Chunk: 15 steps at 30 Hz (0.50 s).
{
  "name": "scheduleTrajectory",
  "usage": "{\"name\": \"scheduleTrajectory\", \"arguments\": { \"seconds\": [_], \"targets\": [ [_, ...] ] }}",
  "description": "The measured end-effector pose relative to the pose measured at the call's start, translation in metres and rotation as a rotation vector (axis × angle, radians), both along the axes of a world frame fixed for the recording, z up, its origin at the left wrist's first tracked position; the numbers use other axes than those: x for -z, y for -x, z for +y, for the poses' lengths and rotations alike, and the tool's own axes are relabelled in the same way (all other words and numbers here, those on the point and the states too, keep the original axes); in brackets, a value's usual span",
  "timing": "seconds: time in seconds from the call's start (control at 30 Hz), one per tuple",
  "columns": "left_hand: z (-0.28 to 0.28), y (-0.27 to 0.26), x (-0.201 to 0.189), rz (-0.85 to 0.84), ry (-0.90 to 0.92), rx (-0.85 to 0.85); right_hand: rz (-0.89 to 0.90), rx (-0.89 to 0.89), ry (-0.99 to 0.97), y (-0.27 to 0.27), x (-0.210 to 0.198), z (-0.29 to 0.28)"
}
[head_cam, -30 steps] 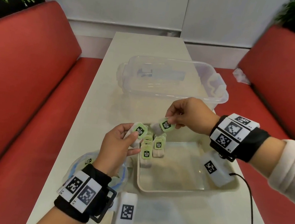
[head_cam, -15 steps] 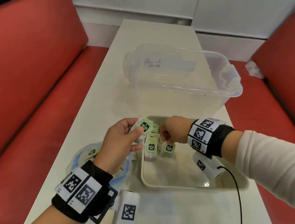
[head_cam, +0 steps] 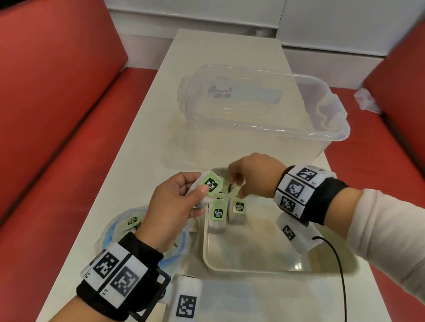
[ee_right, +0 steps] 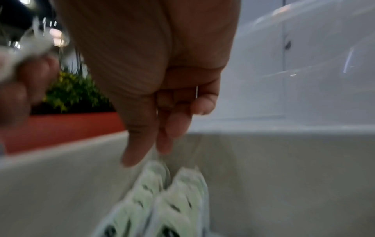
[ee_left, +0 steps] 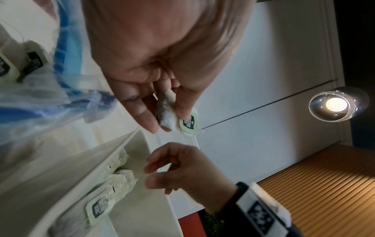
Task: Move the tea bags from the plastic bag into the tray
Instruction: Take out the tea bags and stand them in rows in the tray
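My left hand pinches a tea bag with a green tag just left of the cream tray; the left wrist view shows the tea bag between thumb and fingers. Several tea bags stand in a row in the tray's far left corner. My right hand hovers just above them, fingers loosely curled; the left wrist view shows its thumb and forefinger apart with nothing between them. The plastic bag with a blue zip lies under my left wrist, with a tea bag inside.
A large clear plastic box stands on the white table right behind the tray. Red benches flank the table on both sides. A cable trails from my right wrist across the tray's right rim.
My right hand came down into the tray's corner with its tea bag, set it beside the others and let go. My left hand has kept hold of its tea bag.
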<state>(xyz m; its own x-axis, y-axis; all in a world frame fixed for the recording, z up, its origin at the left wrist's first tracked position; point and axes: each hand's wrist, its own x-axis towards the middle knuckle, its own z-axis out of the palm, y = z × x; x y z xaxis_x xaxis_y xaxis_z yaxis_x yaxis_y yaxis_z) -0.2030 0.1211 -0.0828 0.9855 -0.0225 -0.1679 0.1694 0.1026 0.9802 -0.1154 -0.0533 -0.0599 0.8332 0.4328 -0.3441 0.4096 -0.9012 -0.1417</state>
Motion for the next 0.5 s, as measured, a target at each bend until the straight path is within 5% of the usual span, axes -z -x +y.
{"name": "scheduleTrajectory", "arguments": {
  "seconds": [0.2,0.33,0.4,0.5],
  "targets": [
    [-0.010,-0.008,-0.005,-0.057,-0.011,-0.014,0.135,0.084,-0.494,0.025,-0.049,-0.002],
    [-0.015,-0.012,-0.009,-0.112,-0.066,0.038,0.041,0.123,-0.533,0.030,-0.057,-0.007],
    [-0.013,-0.016,-0.008,-0.181,-0.231,0.066,0.004,0.123,-0.481,0.030,-0.059,-0.013],
    [-0.007,-0.019,-0.009,-0.278,-0.711,0.107,-0.032,0.107,-0.329,0.028,-0.055,-0.021]
  ]
}}
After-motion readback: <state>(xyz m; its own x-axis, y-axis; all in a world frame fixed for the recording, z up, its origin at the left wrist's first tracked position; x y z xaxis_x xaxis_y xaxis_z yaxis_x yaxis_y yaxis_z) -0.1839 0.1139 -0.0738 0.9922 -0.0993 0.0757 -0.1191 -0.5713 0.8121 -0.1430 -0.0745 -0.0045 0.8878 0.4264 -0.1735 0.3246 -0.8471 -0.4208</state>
